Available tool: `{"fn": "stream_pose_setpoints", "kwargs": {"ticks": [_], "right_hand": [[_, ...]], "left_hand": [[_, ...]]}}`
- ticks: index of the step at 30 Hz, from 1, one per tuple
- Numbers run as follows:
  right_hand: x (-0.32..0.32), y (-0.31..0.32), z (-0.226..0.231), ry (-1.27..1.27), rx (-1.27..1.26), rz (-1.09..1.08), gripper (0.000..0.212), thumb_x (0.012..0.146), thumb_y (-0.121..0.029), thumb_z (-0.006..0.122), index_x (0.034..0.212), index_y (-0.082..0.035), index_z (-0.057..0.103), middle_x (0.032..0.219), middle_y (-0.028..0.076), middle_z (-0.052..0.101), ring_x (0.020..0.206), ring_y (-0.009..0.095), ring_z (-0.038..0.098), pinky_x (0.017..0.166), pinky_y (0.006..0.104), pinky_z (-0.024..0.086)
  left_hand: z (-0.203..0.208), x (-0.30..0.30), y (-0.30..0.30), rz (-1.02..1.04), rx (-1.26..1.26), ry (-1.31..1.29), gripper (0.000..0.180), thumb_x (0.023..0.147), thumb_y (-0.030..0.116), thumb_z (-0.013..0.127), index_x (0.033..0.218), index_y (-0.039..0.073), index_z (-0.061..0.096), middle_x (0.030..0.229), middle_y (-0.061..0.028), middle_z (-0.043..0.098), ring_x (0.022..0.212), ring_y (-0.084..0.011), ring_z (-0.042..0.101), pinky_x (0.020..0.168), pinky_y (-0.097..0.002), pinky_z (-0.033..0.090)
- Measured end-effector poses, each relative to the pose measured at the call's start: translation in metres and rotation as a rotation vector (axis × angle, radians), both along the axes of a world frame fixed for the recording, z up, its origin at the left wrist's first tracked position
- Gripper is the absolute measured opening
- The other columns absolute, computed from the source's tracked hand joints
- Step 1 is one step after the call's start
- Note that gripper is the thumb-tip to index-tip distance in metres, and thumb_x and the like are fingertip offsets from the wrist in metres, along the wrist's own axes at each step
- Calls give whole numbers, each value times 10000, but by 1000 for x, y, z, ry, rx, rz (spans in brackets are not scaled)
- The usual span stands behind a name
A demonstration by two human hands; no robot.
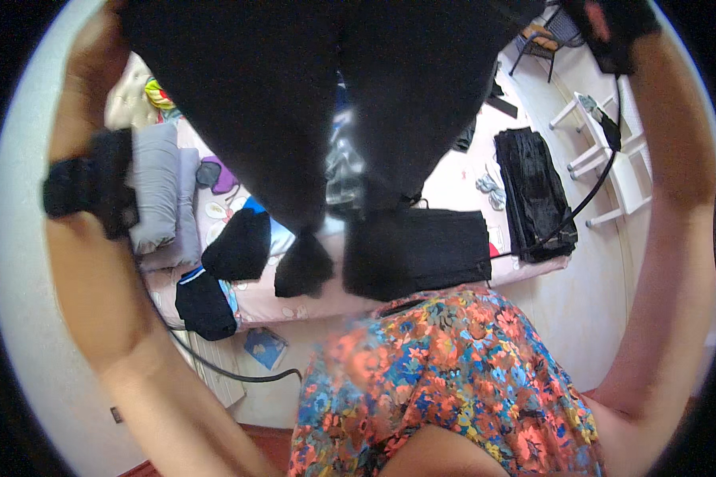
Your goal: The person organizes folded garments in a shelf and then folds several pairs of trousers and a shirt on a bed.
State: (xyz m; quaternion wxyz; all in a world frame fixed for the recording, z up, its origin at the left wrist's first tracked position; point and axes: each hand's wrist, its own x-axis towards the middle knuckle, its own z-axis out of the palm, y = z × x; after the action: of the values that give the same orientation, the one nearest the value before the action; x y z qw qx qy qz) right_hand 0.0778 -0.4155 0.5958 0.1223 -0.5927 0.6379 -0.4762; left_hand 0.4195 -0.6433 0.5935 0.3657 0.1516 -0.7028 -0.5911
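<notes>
A pair of black trousers hangs spread out in the air before me, its two legs pointing down with a gap between them. At the upper left, my left hand is closed on the trousers' edge; its fingertips are hidden. My right hand is at the upper right, mostly cut off by the frame and hidden by a black wrist strap. The trousers stretch up towards it and stay spread, so it holds the other side. Below them, folded black clothing lies on the bed's near edge.
The bed has a pink patterned sheet. More folded black garments, dark bundles, grey pillows and a purple item lie on it. White stools and a chair stand right. A black cable hangs by my right arm.
</notes>
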Motion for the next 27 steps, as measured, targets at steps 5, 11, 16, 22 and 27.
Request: {"fn": "stream_pose_setpoints", "kwargs": {"ticks": [5,11,16,22,27], "right_hand": [[7,-4,-62,-363,199,34,234,887,-220,521,1018,-40,595,850,34,626,727,110,574,674,227,471],[1,-13,-117,-465,179,163,338,839,-287,588,1030,-8,614,881,97,656,687,165,627,642,300,529],[-17,-12,-127,-211,209,222,387,864,-320,574,1060,12,607,938,117,644,791,188,641,715,258,538],[-18,-3,-152,-371,486,240,370,858,-340,579,987,0,643,873,90,653,727,136,627,710,231,520],[-22,5,-167,-447,596,230,364,859,-338,579,962,4,646,848,75,655,691,116,616,652,224,518]], "left_hand": [[-111,-44,44,183,254,158,359,909,198,461,1197,-13,493,1192,-138,547,1081,-259,535,961,-381,407],[-162,-50,76,90,264,190,230,843,133,571,1038,14,583,980,-99,639,903,-203,620,826,-332,502],[-200,-51,74,-51,707,303,222,897,126,443,1050,2,545,931,-110,638,834,-228,639,770,-370,538],[-236,-42,76,-43,858,200,188,881,117,438,947,-8,563,856,-125,644,750,-242,654,705,-383,557],[-240,-38,83,-99,913,210,189,869,119,446,939,-10,564,864,-133,647,763,-246,654,706,-383,556]]}}
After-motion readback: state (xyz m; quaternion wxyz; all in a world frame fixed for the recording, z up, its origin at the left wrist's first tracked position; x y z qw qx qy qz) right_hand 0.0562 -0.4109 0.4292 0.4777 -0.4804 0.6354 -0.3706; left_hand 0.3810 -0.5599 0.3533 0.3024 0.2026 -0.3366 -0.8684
